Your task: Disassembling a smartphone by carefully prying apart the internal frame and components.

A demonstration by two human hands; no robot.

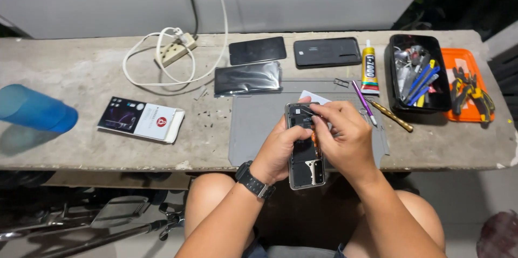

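Our bare knees sit nearest the lens, and above them our two forearms rise toward the grey work mat (pixel 253 128) at the near edge of the concrete bench (pixel 81 69). Over that edge we hold the opened phone (pixel 305 153), back cover off, its long axis running almost straight away from us, the top end farthest. Our left hand (pixel 278 147) cradles it from the left side, fingers wrapped behind and thumb pressed along the frame. Our right hand (pixel 342 131) comes in from the right, wrist bent, fingers bunched together over the phone's upper part, pinching a small orange-handled tool (pixel 313 138) whose tip we cannot make out.
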